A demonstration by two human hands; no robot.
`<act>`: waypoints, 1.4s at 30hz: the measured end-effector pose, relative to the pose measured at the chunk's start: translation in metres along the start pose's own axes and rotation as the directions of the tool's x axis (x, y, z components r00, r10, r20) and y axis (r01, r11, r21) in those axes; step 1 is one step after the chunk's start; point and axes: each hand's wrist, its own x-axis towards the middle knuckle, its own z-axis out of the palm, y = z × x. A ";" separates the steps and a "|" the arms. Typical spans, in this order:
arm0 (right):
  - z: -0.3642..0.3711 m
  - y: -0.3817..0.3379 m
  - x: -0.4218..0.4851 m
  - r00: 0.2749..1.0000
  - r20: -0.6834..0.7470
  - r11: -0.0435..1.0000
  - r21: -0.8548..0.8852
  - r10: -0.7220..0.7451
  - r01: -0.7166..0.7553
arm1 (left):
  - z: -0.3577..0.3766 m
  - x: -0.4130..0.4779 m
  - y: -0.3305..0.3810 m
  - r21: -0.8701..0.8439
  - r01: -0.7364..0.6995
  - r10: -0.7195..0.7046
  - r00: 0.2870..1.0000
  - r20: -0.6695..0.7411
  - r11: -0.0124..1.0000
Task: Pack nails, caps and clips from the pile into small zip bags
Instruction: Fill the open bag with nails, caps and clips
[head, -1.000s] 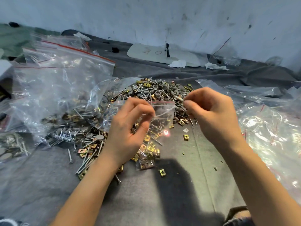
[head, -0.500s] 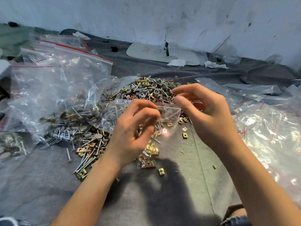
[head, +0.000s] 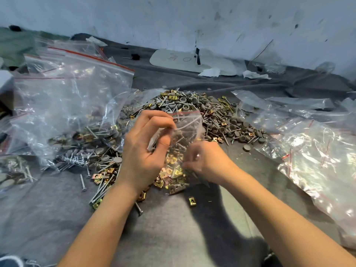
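Observation:
A small clear zip bag [head: 185,132] with a red strip at its mouth hangs upright in front of me, holding nails and gold clips in its lower half. My left hand [head: 146,151] pinches its left upper edge with curled fingers. My right hand [head: 204,160] is lower, blurred, with its fingers curled against the bag's lower right side. Behind the bag lies the pile [head: 202,110] of nails, grey round caps and gold clips on a grey cloth. More gold clips [head: 104,176] and nails lie loose under my left wrist.
A large clear zip bag [head: 73,97] with nails and caps sits at the left. Crumpled empty plastic bags [head: 312,151] spread along the right. A white board [head: 192,60] and paper scraps lie by the back wall. A single gold clip [head: 192,201] lies on the grey cloth [head: 173,228] near me.
My right hand dropped from the bag's mouth to its lower right side. The bag now hangs more upright from my left hand, its contents settled low.

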 end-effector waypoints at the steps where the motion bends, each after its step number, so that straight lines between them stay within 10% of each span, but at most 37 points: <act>1: 0.002 -0.002 0.002 1.000 0.012 0.999 -0.029 0.019 -0.019 | 0.000 0.000 0.000 0.001 0.002 -0.002 1.000 -0.004 1.000; 6: 0.001 -0.005 0.000 0.999 0.033 0.986 -0.164 0.015 -0.009 | -0.001 0.000 0.000 0.011 0.006 -0.006 1.000 -0.012 1.000; 10: -0.017 0.001 -0.004 0.983 -0.183 0.998 0.062 0.023 -0.011 | -0.002 -0.001 0.001 0.002 0.026 -0.026 1.000 -0.012 1.000; 18: -0.049 -0.007 -0.033 0.698 -0.708 0.782 0.377 -0.102 0.497 | 0.006 -0.001 0.006 0.063 -0.012 0.008 0.999 0.053 0.998; 24: -0.048 -0.013 -0.039 0.706 -0.689 0.631 0.477 -0.164 0.612 | 0.010 -0.003 0.007 0.083 -0.055 0.046 0.993 0.106 0.995; 42: -0.035 -0.022 -0.039 0.766 -0.424 0.868 -0.114 -0.482 0.483 | 0.011 -0.002 0.007 0.164 -0.112 0.089 0.986 0.144 0.980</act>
